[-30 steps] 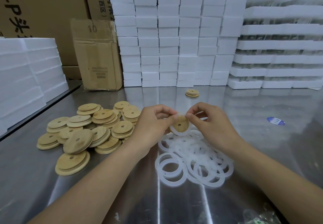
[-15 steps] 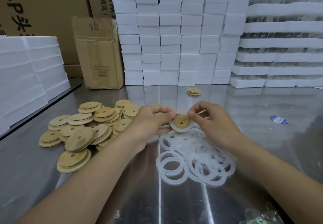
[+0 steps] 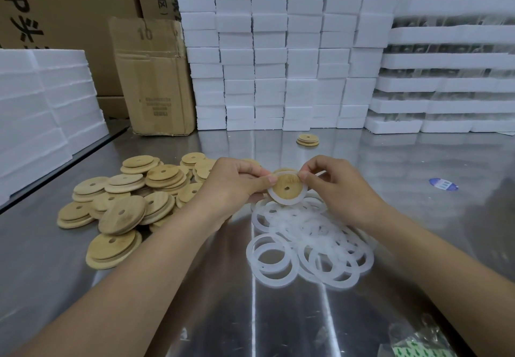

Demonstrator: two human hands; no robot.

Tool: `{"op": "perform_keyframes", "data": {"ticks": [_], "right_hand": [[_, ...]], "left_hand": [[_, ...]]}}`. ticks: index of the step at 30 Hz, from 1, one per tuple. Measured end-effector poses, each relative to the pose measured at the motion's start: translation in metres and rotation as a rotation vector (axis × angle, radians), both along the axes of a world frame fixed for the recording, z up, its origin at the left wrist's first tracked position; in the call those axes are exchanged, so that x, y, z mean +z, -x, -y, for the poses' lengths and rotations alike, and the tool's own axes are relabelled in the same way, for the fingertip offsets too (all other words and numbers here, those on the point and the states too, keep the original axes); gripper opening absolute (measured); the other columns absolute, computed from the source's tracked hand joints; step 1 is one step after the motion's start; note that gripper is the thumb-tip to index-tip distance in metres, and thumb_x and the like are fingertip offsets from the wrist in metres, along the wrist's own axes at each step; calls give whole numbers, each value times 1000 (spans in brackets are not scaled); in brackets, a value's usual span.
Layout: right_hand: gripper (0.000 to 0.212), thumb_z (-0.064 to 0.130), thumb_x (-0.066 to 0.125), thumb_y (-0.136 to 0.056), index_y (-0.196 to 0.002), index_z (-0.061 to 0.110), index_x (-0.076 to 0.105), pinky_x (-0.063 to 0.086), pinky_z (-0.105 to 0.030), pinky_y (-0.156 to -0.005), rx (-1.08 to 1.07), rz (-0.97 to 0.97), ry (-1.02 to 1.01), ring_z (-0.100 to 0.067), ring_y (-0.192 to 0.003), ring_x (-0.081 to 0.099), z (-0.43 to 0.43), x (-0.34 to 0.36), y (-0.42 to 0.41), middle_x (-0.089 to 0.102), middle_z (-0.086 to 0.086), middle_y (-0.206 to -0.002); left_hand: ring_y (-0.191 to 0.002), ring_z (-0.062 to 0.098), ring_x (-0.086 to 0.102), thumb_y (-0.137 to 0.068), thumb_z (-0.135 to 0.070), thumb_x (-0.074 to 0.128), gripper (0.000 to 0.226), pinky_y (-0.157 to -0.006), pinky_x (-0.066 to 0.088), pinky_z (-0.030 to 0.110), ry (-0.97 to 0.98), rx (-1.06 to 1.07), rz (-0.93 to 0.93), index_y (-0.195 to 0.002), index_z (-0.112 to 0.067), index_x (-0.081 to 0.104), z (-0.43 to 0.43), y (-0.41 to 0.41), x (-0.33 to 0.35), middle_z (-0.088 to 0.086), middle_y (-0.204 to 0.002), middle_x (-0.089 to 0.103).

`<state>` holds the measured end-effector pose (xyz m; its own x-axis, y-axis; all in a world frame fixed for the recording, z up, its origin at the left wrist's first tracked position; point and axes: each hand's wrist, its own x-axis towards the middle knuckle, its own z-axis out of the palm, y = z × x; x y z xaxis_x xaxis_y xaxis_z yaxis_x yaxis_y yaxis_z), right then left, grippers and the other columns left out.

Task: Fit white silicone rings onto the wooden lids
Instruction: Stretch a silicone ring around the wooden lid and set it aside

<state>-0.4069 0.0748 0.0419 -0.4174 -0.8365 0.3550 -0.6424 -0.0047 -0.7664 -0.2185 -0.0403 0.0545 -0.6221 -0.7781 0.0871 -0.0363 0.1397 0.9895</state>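
A round wooden lid (image 3: 287,186) with a small centre hole is held up above the table between both hands, with a white silicone ring (image 3: 287,203) around its rim. My left hand (image 3: 237,184) pinches the lid's left edge with thumb and fingers. My right hand (image 3: 337,189) pinches the ring at the lid's upper right edge. Below them lies a heap of loose white silicone rings (image 3: 309,245). A pile of bare wooden lids (image 3: 131,198) lies to the left.
The steel table (image 3: 195,315) carries a small stack of lids (image 3: 307,140) farther back, a blue sticker (image 3: 443,184) at right and a plastic bag (image 3: 418,342) at the near right. White foam blocks (image 3: 278,50) and cardboard boxes (image 3: 153,78) line the back and left.
The hands have kept the lid between them and worked the ring round its rim; the lid now tilts more towards me. The view shifted slightly.
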Motion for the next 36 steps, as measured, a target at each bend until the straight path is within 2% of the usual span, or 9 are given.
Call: {"op": "perform_keyframes", "data": {"ticks": [3, 8, 12, 14, 17, 23, 29, 33, 36], "right_hand": [[18, 28, 65, -104, -93, 15, 70, 38, -7, -42, 12, 39, -4, 4, -46, 56, -1, 0, 1, 75, 2, -88], [17, 27, 66, -104, -95, 14, 71, 41, -9, -45, 66, 52, -46, 5, -51, 60, -4, 2, 5, 75, -1, -94], [17, 31, 67, -103, -96, 16, 72, 48, -22, -54, 70, 42, -81, 5, -58, 61, -4, 2, 9, 76, -3, -93], [17, 28, 66, -104, -95, 15, 72, 44, -11, -52, 79, 36, -70, 6, -53, 60, -3, 1, 8, 74, 0, -88], [16, 23, 65, -105, -95, 12, 70, 39, -6, -45, 79, 55, -49, 6, -46, 57, -1, -2, 6, 71, 3, -83], [16, 26, 67, -104, -93, 15, 72, 47, -12, -60, 54, 97, -32, -10, -82, 76, -1, -6, 9, 77, 0, -92], [25, 36, 68, -102, -90, 15, 73, 38, -12, -43, 38, 21, -76, -1, -48, 54, -1, -8, 16, 70, 3, -77], [19, 33, 71, -101, -85, 23, 74, 42, -15, -47, 74, -68, -119, -2, -52, 54, -5, -4, 23, 70, 7, -82], [15, 33, 73, -98, -85, 26, 76, 44, -9, -62, 78, -201, -134, 4, -62, 61, -6, -1, 25, 75, 7, -88]], "left_hand": [[-85, 24, 82, -88, -7, 87, 13, -79, 67, 28, 82, 18, 33, -91, 4, 80, 1, -1, 0, 16, -86, 82], [-78, 13, 79, -85, -13, 90, 13, -71, 64, 21, 165, 22, 131, -89, -3, 82, 4, -5, 1, 10, -81, 82], [-71, 10, 72, -80, -26, 94, 13, -68, 60, 23, 317, 61, 254, -80, -16, 86, 9, -7, 5, 1, -74, 80], [-63, 1, 63, -78, -31, 95, 14, -67, 52, 23, 392, 66, 307, -75, -22, 86, 10, -9, 6, -6, -65, 75], [-68, 4, 67, -78, -30, 96, 13, -69, 48, 22, 450, 61, 363, -74, -24, 86, 10, -10, 5, -9, -67, 76], [-73, -3, 71, -82, -33, 93, 12, -61, 43, 5, 478, 46, 342, -77, -26, 84, 9, -8, 1, -14, -73, 78], [-82, 13, 78, -82, -32, 94, 14, -83, 57, 29, 422, 35, 301, -77, -24, 83, 10, -7, -3, -7, -75, 80], [-87, 16, 79, -84, -30, 92, 12, -95, 62, 42, 395, 30, 292, -80, -22, 84, 9, -6, -4, -4, -78, 81], [-86, 18, 79, -86, -30, 90, 13, -94, 62, 46, 408, 35, 296, -81, -21, 83, 6, -3, -2, -4, -77, 81]]}}
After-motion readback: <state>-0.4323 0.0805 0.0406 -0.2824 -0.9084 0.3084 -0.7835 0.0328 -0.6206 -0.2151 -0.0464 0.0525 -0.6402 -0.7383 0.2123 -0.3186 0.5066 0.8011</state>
